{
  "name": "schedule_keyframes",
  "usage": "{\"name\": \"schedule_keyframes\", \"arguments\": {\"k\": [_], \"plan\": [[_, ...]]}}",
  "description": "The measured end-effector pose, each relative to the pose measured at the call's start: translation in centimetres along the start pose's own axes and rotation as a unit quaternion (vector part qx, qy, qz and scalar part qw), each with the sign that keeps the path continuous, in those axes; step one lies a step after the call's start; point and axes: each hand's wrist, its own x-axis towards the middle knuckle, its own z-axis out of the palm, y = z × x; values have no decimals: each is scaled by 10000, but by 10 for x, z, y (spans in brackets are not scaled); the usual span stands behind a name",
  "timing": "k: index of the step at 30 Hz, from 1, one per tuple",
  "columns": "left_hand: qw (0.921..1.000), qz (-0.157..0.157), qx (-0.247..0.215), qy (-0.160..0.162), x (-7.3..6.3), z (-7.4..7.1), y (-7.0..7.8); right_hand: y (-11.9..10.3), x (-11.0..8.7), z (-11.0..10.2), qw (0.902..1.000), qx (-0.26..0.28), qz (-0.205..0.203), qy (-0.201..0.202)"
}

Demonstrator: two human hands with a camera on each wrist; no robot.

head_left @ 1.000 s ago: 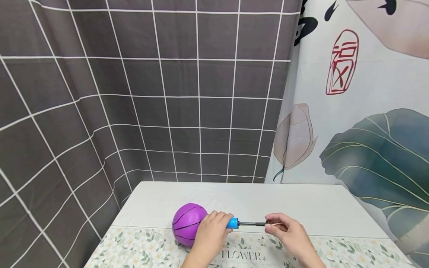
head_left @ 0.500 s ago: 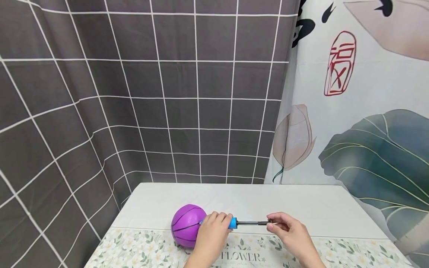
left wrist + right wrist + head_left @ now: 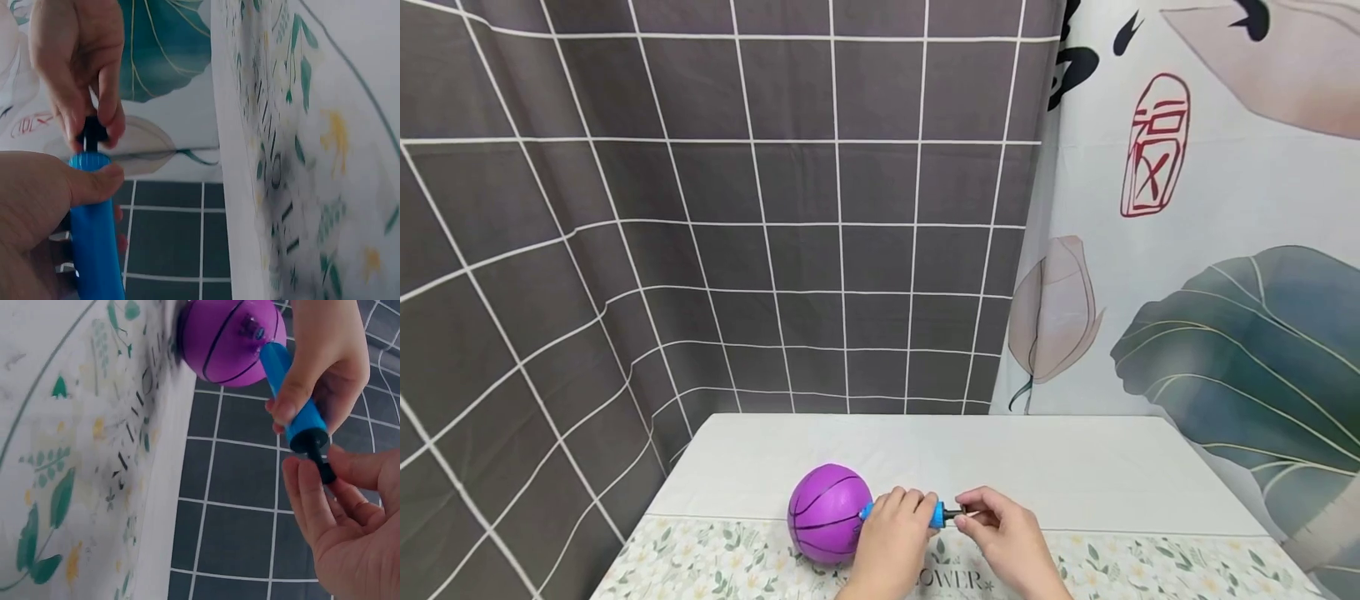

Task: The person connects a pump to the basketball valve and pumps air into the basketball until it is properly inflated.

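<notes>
A purple ball with black seam lines sits on the table, left of both hands. My left hand grips the blue barrel of a hand pump, whose narrow end points at the ball's valve area in the right wrist view. At the pump's other end, my right hand pinches the black handle between thumb and fingers. Only a short stretch of the dark rod shows between barrel and handle. The left palm and fingers hide much of the barrel in the head view.
The table has a plain white rear part and a floral cloth with lettering along the front. Behind it hangs a dark grid-patterned curtain. At the right is a white curtain printed with leaves.
My right hand has moved left toward the left hand, and the pump's rod has slid mostly into the barrel. The ball and left hand sit slightly further right in the view.
</notes>
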Motion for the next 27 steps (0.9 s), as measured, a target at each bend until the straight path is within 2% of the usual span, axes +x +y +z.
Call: {"name": "schedule_keyframes", "arguments": {"k": [5, 12, 17, 23, 27], "plan": [[9990, 126, -282, 321, -5, 1, -13, 1, -1, -6, 9999, 147, -11, 2], [9985, -168, -427, 314, -5, -5, -28, 9, 4, -34, 9974, 71, 695, 184], [9977, -212, -493, 419, -5, -7, -32, 12, 3, -52, 9954, 109, 933, 196], [9969, -68, -328, 713, -6, -7, -32, 12, 2, -50, 9969, 152, 747, 198], [9969, 115, -170, 757, -4, -7, -28, 9, 4, -40, 9972, 34, 703, 262]]}}
